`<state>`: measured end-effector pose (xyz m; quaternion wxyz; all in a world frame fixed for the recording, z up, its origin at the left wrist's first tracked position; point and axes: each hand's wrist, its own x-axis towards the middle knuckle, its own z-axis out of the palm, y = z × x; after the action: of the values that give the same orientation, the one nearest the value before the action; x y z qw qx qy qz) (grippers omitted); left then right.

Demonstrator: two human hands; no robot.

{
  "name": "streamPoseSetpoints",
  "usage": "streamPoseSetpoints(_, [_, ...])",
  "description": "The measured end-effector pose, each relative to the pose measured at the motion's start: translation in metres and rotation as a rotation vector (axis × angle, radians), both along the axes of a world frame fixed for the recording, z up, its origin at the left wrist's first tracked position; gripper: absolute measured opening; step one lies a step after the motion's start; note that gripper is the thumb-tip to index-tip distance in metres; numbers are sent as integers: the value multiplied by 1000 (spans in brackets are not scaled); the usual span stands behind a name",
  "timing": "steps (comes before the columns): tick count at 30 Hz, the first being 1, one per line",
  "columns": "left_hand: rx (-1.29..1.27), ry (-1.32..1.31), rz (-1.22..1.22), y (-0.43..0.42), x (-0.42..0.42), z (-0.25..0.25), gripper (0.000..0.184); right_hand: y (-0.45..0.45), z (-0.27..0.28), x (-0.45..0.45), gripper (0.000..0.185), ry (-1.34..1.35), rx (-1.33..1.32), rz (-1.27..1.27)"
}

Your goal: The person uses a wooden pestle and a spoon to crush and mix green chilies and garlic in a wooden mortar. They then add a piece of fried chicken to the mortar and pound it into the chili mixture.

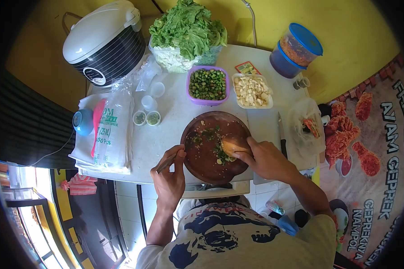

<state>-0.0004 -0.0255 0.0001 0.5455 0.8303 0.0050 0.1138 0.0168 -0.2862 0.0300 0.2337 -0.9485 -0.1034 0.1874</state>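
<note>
A round brown mortar (197,159) sits near the table's front edge, with crushed green and pale bits spread over its bowl. My right hand (265,159) is closed around a wooden pestle (232,146), whose head rests in the bowl among the chopped pieces. At the mortar's left rim, my left hand (169,177) grips a spoon (165,164) by its metal handle; the far end is hard to make out. Behind the mortar stand a purple tub (188,95) of cut green chillies and a white tub (255,106) of peeled garlic cloves.
Small plastic cups (153,118), two with green bits inside, stand left of the mortar. A knife (282,134) lies to the right beside a plastic bag (306,112). Further back are a rice cooker (104,45), a box of lettuce (186,31) and blue-lidded containers (296,51).
</note>
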Motion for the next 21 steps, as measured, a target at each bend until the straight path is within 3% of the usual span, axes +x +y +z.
streamPoseSetpoints(8, [31,-32,-14,4,0,-7,16,46,4,4,48,-258,-212,186])
streamPoseSetpoints(14, [38,-43,-24,6,3,-8,15,42,13,25,44,-132,-212,287])
streamPoseSetpoints(21, [13,-20,-10,7,2,-12,16,50,11,42,48,-187,-239,321])
